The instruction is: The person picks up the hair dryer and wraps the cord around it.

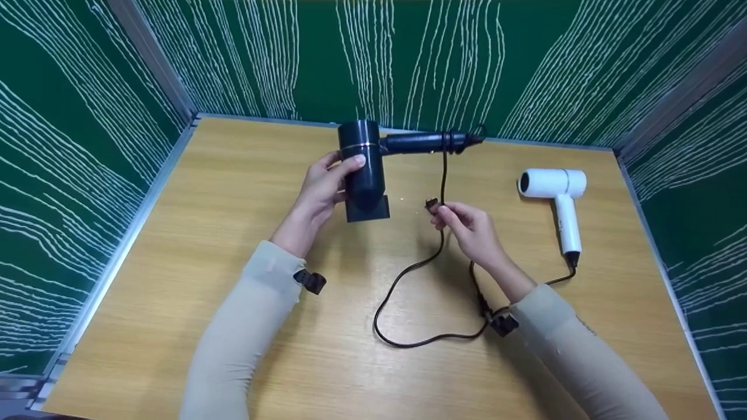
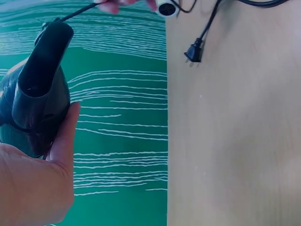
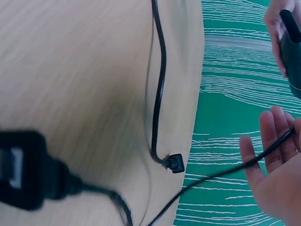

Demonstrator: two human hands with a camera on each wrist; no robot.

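My left hand [image 1: 318, 186] grips a dark hair dryer [image 1: 369, 178] round its barrel, thumb on top, lifted off the table. Its flat nozzle [image 1: 367, 211] points towards me, and the handle [image 1: 414, 143] stretches right with black cord wound round its end. Between thumb and fingers, my right hand [image 1: 471, 230] pinches the cord [image 1: 444, 175], other fingers loosely bent in the right wrist view. A black plug [image 1: 432, 204] shows by these fingertips. In the right wrist view a plug [image 3: 176, 163] is over the tabletop; which dryer it belongs to, I cannot tell.
A white hair dryer [image 1: 554, 182] lies on the right of the wooden table [image 1: 245, 175], its cord running under my right forearm. A loop of black cord [image 1: 376, 315] lies in the middle. Green walls [image 1: 318, 58] with white streaks enclose the table's back and sides.
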